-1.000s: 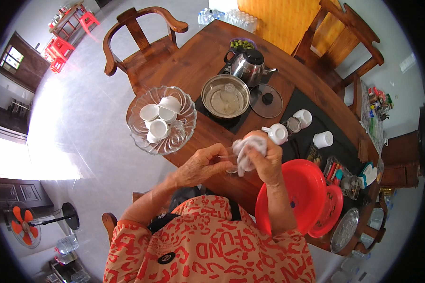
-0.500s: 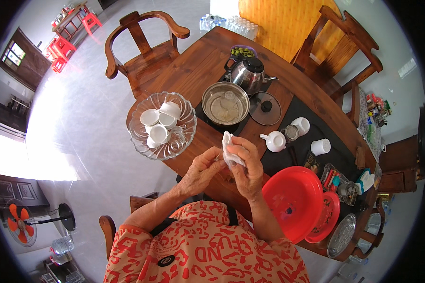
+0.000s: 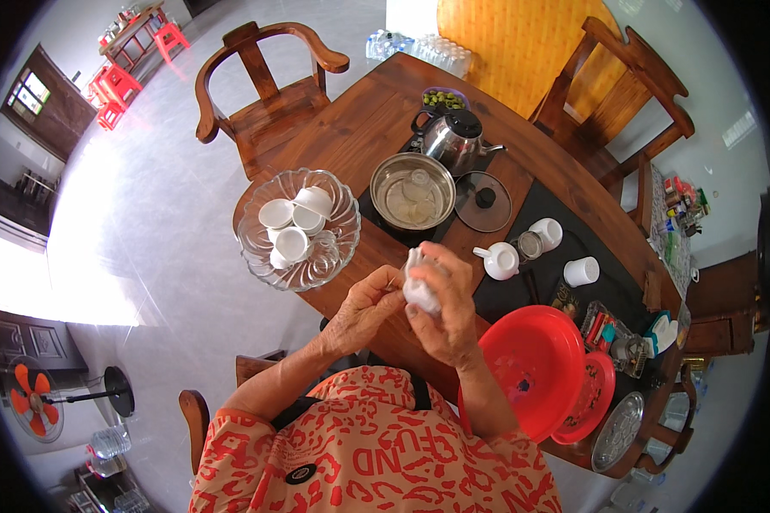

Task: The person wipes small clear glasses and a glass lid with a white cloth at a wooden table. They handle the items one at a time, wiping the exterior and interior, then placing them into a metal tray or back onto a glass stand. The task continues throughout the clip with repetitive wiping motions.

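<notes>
In front of my chest, above the table's near edge, my two hands work close together. My right hand (image 3: 452, 318) is closed around a crumpled white cloth (image 3: 419, 295). Beside it my left hand (image 3: 361, 315) pinches with thumb and fingertips; what it grips is too small and covered to make out. Just beyond my hands stands a steel pot (image 3: 383, 209) with water and a few clear cups in it. To my left is a scalloped glass bowl (image 3: 338, 256) holding several white cups (image 3: 291, 244).
A steel kettle (image 3: 453, 141) stands behind the pot, and a glass lid (image 3: 484, 214) lies beside it. White teaware (image 3: 500, 261) sits on the black tray. Close to my right forearm is a red basin (image 3: 530, 342). A wooden armchair (image 3: 269, 107) stands at the far left.
My right hand has turned slightly with the cloth, its fingers blurred by motion. My left hand keeps nearly the same place and pinch.
</notes>
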Motion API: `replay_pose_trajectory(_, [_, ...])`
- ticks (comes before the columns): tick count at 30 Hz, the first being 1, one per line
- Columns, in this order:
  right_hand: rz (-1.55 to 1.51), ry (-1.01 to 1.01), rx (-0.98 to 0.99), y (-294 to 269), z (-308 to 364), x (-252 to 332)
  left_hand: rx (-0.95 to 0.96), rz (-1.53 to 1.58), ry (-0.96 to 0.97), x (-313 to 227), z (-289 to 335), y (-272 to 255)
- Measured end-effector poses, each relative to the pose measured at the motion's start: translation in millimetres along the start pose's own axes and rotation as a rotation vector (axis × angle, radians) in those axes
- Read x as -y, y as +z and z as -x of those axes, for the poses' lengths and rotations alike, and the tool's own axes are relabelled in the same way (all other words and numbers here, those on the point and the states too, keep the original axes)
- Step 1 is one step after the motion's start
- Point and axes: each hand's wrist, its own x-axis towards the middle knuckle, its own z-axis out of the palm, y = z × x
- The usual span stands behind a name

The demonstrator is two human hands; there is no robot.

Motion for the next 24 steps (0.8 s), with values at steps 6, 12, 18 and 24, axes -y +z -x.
replay_pose_trajectory(6, [0.044,-0.072,0.017,2.1,4.0,-5.6,0.040,0.049,0.006,-10.3,4.4,5.0])
replay_pose_trajectory(12, [-0.485,0.370,-0.078,-2.0,3.0,-13.7,0.162,0.106,0.107,-10.3,3.3,4.4])
replay_pose_trajectory(18, [-0.318,0.300,-0.126,-1.4,4.7,-11.2,0.102,0.130,0.063,-9.3,3.7,6.4])
replay_pose_trajectory(24, [0.443,-0.198,-0.045,-2.9,4.8,5.5,0.050,0.073,-0.016,-5.2,5.9,5.6])
